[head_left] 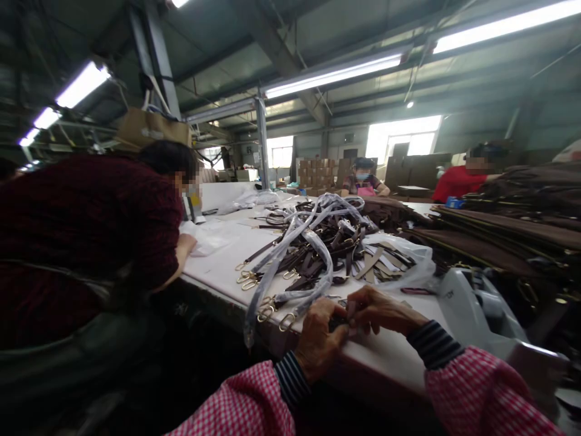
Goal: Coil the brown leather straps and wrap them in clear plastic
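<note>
Head view: on the near side of the tangled heap of dark-brown straps with gold metal clasps (pixel 336 245), the left hand (pixel 319 339) and arched right hand (pixel 382 310), fingers bent, pinch a small pale strip (pixel 351 310), partly hidden.

Here's the tangled heap of flat dark brown straps (pixel 344 240), matt and leather-like, with curved gold metal clasps (pixel 249 278) glinting, polished, at its near edge. Over that heap, long straps in clear plastic sleeves (pixel 325 266) gleam, all wrinkles! Right of the heap, a crumpled translucent plastic bag (pixel 424 257), filmy, shiny. Under the heap, a smooth white tabletop (pixel 213 266); nearer than it, red-and-white checked cloth sleeves (pixel 247 399), matt.
</note>
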Demonstrator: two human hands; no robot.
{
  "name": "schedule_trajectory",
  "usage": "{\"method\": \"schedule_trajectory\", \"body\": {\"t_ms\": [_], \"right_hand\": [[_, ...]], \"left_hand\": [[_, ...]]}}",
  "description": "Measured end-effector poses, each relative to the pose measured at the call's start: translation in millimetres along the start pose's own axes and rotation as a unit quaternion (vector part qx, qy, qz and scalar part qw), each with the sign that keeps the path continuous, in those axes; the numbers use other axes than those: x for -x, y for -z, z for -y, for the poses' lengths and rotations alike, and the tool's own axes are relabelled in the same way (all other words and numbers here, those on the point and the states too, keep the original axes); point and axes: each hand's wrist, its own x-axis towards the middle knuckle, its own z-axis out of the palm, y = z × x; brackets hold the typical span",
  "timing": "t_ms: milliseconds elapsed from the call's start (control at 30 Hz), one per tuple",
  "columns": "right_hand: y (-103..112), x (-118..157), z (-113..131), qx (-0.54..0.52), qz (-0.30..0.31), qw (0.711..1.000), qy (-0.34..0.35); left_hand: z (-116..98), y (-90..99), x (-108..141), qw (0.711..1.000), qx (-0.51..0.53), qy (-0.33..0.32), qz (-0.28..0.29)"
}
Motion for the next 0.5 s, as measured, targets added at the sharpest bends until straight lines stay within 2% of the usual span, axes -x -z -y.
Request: {"method": "schedule_trajectory", "body": {"t_ms": [100, 167, 233, 367, 500], "right_hand": [[0.0, -5.1, -5.5, 0.000, -0.007, 1.000, 0.007], [-0.2, -6.6, -7.3, 0.001, -0.010, 1.000, 0.007], [0.5, -6.3, -6.2, 0.004, -0.009, 1.000, 0.001], [5.2, -3.7, 1.6, 0.012, 0.006, 1.000, -0.013], [11.8, -4.2, 11.4, 0.017, 0.038, 0.999, -0.029]], "left_hand": [[2.0, -2.0, 4.4, 0.992, -0.120, -0.040, -0.001], [1.4, -3.9, 7.3, 0.975, -0.209, -0.073, 0.026], [-1.8, -4.7, 9.1, 0.963, -0.254, -0.080, 0.048], [-11.1, -0.2, 6.5, 0.960, -0.269, -0.051, 0.054], [-11.6, 5.8, -1.9, 0.972, -0.219, -0.035, 0.084]]}}
